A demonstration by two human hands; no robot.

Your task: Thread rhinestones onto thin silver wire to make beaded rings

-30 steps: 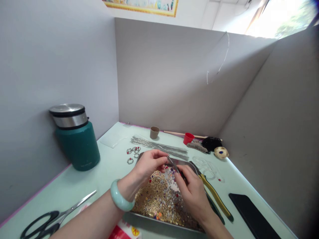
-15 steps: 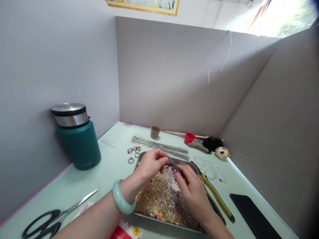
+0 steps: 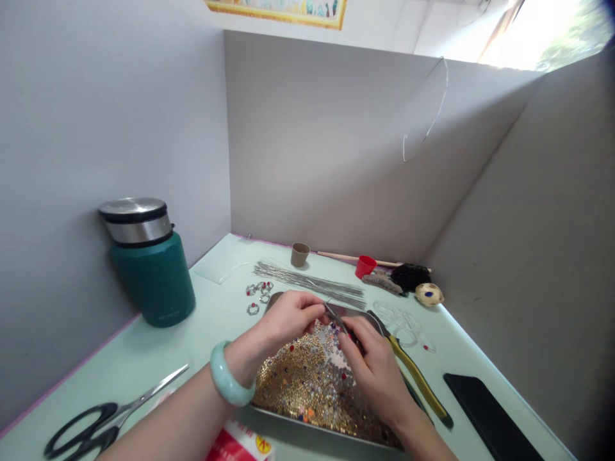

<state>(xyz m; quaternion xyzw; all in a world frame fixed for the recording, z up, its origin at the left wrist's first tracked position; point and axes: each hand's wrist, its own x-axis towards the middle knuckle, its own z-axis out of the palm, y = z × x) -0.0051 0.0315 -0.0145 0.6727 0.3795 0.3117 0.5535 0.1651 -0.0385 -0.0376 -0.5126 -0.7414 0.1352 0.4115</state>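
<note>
Where the head view looks down on the pale green surface, the lower centre of the frame holds a metal tray filled with gold beads mixed with a few red and blue ones. Above the tray's far end, the left hand, wrist in a pale green bangle, is closed in a pinch on a thin metal wire. The right hand, just right of it, is curled closed with its fingertips on the lower end of the same wire. Beyond the tray: a bundle of straight wires, small beaded rings to its left, a brown cup, a red cup. Right of the tray: yellow-handled pliers; lower right, a black phone. Left of the frame: a dark green flask with a steel lid; lower left, black-handled scissors.
</note>
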